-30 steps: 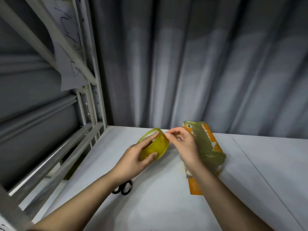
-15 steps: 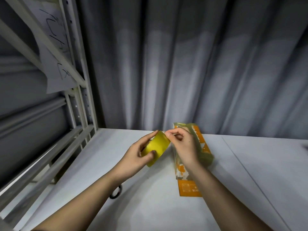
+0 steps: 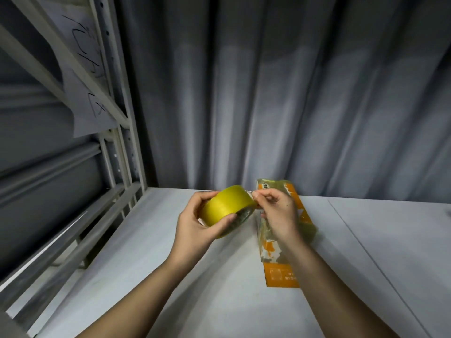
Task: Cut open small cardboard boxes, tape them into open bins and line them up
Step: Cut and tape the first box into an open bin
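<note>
Above the table point(image 3: 146, 264), left hand point(image 3: 197, 228) grips tilted tape roll point(image 3: 225, 206); right hand point(image 3: 278, 211) pinches its end.

— What is the person wearing on the arms?

— Nothing that shows. Both forearms are bare from the bottom edge of the view up to the wrists, with no sleeve or cuff in sight.

— Any watch, ring or glove?

— None on the left hand point(image 3: 195, 226) or the right hand point(image 3: 280, 215). The fingernails are short and plain. A small dark mole sits on the back of the right hand.
</note>
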